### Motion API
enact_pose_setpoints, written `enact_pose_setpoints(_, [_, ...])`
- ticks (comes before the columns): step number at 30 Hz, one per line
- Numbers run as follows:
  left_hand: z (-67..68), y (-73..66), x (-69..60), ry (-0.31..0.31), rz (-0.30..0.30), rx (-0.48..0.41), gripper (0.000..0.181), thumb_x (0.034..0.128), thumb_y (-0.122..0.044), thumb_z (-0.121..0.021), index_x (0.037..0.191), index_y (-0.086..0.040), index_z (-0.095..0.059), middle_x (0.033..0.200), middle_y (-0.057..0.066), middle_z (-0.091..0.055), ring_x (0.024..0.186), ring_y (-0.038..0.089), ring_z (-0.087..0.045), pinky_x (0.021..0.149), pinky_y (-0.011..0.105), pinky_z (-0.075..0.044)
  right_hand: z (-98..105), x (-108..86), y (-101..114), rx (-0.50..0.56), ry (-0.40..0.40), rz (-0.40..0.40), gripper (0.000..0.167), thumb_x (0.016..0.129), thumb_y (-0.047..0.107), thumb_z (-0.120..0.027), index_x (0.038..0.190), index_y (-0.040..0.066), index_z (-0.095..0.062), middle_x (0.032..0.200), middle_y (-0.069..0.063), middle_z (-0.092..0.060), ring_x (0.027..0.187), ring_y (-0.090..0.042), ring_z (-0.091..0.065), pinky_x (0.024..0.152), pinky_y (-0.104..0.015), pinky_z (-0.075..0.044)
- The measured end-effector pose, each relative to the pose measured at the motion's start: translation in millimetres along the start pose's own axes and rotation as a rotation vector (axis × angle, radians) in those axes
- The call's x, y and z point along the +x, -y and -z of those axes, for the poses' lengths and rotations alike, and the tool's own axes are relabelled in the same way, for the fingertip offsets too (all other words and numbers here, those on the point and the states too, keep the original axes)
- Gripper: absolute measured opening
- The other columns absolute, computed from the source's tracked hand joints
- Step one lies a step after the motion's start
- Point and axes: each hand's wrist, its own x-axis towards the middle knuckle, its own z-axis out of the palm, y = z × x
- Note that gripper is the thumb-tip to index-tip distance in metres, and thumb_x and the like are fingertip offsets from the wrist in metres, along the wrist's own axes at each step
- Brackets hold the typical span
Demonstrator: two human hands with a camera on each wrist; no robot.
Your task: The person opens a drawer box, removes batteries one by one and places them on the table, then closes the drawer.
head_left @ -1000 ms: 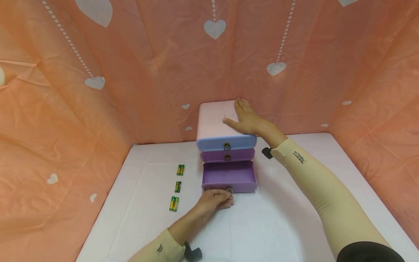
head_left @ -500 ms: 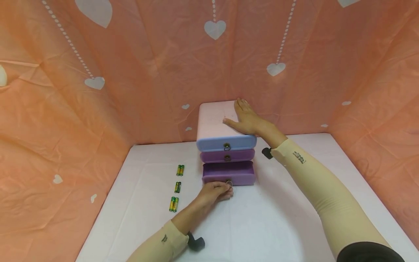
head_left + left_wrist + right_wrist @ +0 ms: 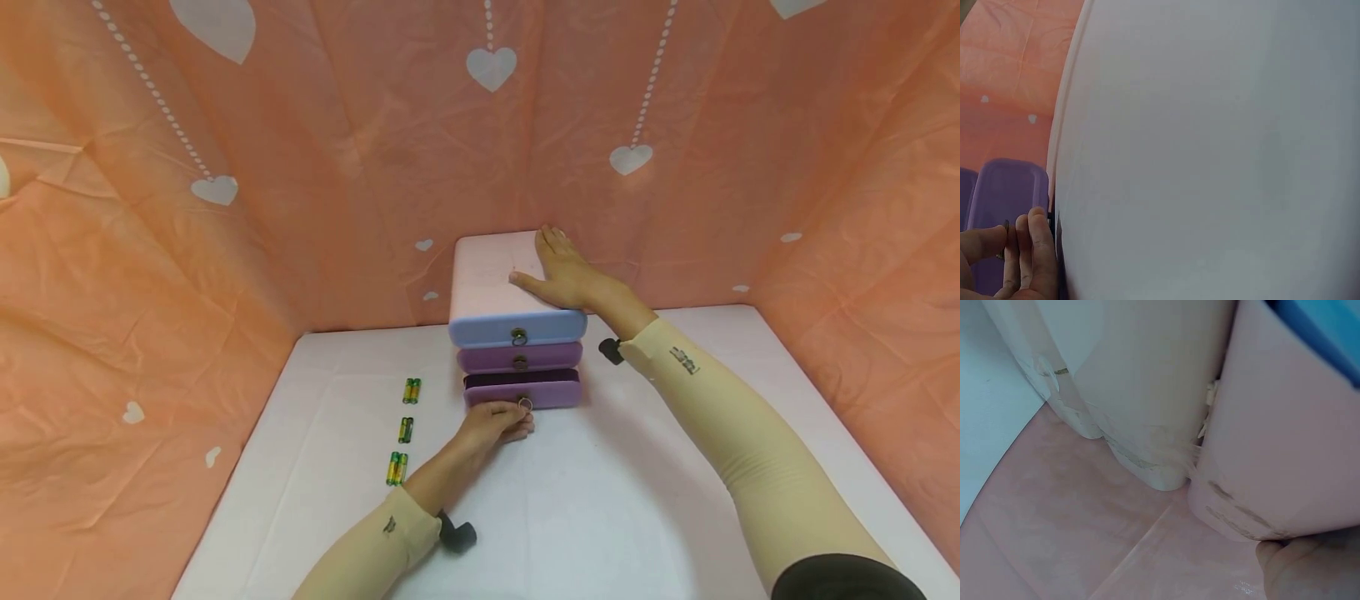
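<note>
A small drawer unit (image 3: 487, 271) with a pink top stands at the back of the table. Its top drawer (image 3: 480, 332) has a blue front, and the middle drawer (image 3: 487, 359) a purple one. The purple bottom drawer (image 3: 558, 395) sticks out a little, leaving a narrow dark gap above its front. My left hand (image 3: 487, 427) pinches that drawer's ring pull (image 3: 525, 403); in the left wrist view the thumb and fingers (image 3: 1038, 240) meet at the ring. My right hand (image 3: 566, 275) rests spread on the unit's top right side, partly seen in the right wrist view.
Left of the unit, several green and yellow batteries (image 3: 406, 429) lie in three pairs on the white table (image 3: 600, 500). An orange curtain (image 3: 360, 208) with white hearts hangs close behind the unit and along both sides.
The bottom drawer has slid inward, away from me, from well open to nearly shut. My left hand has moved forward with its ring pull. The right hand has stayed put.
</note>
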Motion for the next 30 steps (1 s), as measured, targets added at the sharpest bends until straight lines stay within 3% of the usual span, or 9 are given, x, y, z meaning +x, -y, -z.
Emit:
enact_pose_setpoints(9, [1.2, -1.7, 11.6, -0.019, -0.009, -0.012, 0.029, 0.1078, -0.005, -0.063, 0.125, 0.018, -0.067, 0.113, 0.025, -0.077, 0.090, 0.013, -0.077, 0.092, 0.031, -0.064, 1.1, -0.8, 0.7, -0.003, 0.008, -0.004, 0.106, 0.107, 0.069, -0.041, 0.167, -0.005, 0.004, 0.177, -0.022, 0.013, 0.165, -0.033, 0.015, 0.134, -0.045, 0.007])
enact_pose_setpoints(30, [3.9, -7.3, 21.2, -0.034, -0.032, 0.013, 0.031, 0.1088, -0.004, -0.060, 0.128, 0.020, -0.064, 0.123, 0.033, -0.072, 0.099, 0.019, -0.078, 0.095, 0.033, -0.063, 4.5, 3.2, 1.8, -0.016, 0.033, -0.004, 0.104, 0.108, 0.064, -0.042, 0.166, -0.009, 0.004, 0.176, -0.026, 0.012, 0.164, -0.036, 0.015, 0.134, -0.047, 0.006])
